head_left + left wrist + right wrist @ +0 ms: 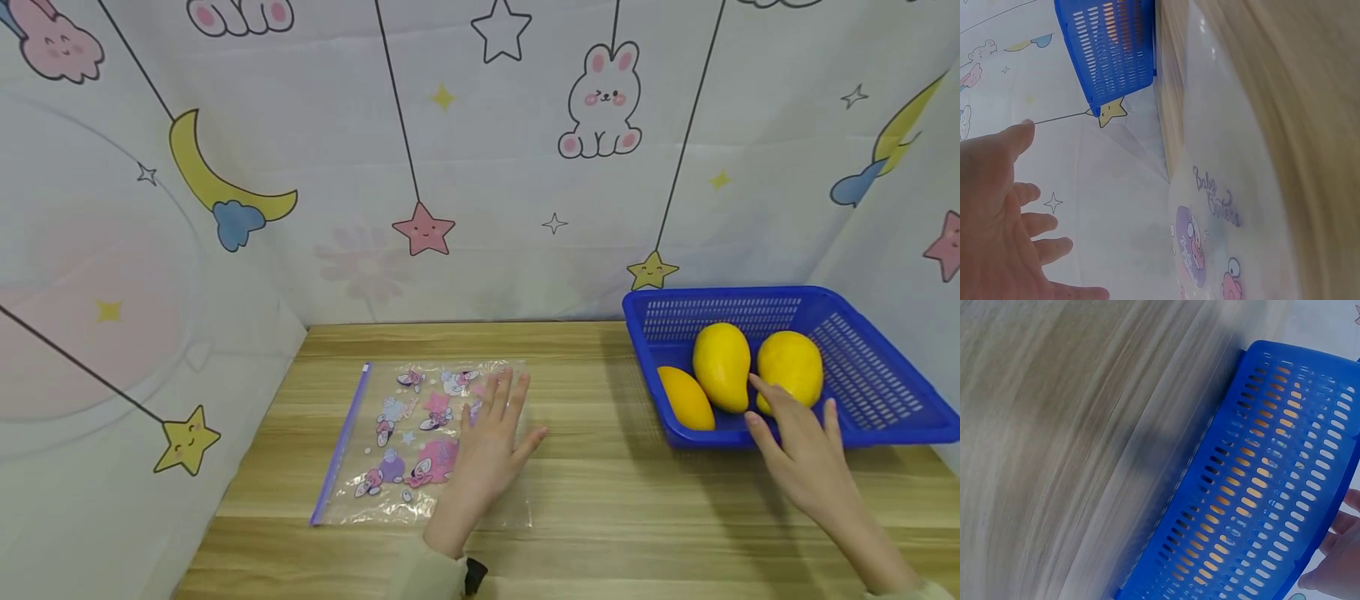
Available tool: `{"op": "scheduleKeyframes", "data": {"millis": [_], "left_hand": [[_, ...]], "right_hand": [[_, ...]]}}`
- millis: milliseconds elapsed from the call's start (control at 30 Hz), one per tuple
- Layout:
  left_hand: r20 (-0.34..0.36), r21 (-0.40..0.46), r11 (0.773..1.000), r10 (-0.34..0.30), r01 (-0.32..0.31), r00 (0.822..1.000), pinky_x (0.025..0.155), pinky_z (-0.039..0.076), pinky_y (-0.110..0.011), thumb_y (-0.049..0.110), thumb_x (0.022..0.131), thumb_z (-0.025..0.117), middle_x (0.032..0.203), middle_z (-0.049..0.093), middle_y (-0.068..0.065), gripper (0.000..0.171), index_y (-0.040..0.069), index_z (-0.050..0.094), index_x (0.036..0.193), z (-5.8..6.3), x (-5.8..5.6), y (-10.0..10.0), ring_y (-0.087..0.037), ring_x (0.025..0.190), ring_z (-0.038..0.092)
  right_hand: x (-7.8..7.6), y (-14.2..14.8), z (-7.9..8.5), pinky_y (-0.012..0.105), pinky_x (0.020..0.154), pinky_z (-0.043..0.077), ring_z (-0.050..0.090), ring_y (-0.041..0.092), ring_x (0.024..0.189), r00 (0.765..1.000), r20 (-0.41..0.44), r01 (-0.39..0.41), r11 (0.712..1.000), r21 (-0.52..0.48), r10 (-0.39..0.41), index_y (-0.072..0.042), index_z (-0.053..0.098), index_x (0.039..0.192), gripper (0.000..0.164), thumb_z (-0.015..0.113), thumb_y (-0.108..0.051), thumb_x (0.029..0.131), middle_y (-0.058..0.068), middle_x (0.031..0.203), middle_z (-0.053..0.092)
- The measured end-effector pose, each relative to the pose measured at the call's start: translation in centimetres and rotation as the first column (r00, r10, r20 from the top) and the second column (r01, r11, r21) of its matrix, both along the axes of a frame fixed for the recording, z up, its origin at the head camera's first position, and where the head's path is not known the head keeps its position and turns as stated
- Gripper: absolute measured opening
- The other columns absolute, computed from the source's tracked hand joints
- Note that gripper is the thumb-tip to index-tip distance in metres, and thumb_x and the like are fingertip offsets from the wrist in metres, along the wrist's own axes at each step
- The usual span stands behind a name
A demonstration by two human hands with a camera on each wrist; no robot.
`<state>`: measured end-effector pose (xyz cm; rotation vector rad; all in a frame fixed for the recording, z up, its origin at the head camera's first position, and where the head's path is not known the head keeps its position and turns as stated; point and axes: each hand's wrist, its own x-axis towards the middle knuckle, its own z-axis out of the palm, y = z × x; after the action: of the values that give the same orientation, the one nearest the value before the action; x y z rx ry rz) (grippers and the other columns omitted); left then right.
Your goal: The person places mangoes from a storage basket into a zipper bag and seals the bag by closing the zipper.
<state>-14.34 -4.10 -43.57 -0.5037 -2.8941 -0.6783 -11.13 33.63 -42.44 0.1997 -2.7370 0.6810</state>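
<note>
A clear zip bag (pixel 390 450) with a purple zip edge and cartoon prints lies flat on the table. My left hand (pixel 487 446) is over its right part, fingers straight; a gap between palm and bag shows in the left wrist view. Three yellow mangoes sit in a blue plastic basket (pixel 892 375): a left mango (pixel 686 404), a middle mango (pixel 722 367) and a right mango (pixel 791 367). My right hand (pixel 810 458) reaches over the basket's near rim with its fingers extended toward the right mango. Whether a fingertip touches that mango is unclear.
The wood-grain table (pixel 585 492) stretches between bag and basket. A white cloth (pixel 510 167) with cartoon stars, moons and a rabbit hangs behind the table and along its sides. The basket's slotted wall (pixel 1260 475) rises beside the right hand.
</note>
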Motion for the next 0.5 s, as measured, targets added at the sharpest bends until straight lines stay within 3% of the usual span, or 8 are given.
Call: {"op": "scheduleKeyframes", "data": {"millis": [500], "left_hand": [[0.007, -0.017, 0.999, -0.033, 0.033, 0.999, 0.114, 0.018, -0.066, 0.053, 0.097, 0.043, 0.163, 0.001, 0.0, 0.074, 0.028, 0.005, 0.155, 0.2, 0.0, 1.4, -0.026, 0.151, 0.008]], "right_hand": [[0.1, 2.4, -0.2, 0.065, 0.112, -0.021, 0.03, 0.061, 0.128, 1.0, -0.001, 0.024, 1.0, -0.02, -0.024, -0.004, 0.03, 0.149, 0.05, 0.039, -0.024, 0.104, 0.041, 0.139, 0.037]]}}
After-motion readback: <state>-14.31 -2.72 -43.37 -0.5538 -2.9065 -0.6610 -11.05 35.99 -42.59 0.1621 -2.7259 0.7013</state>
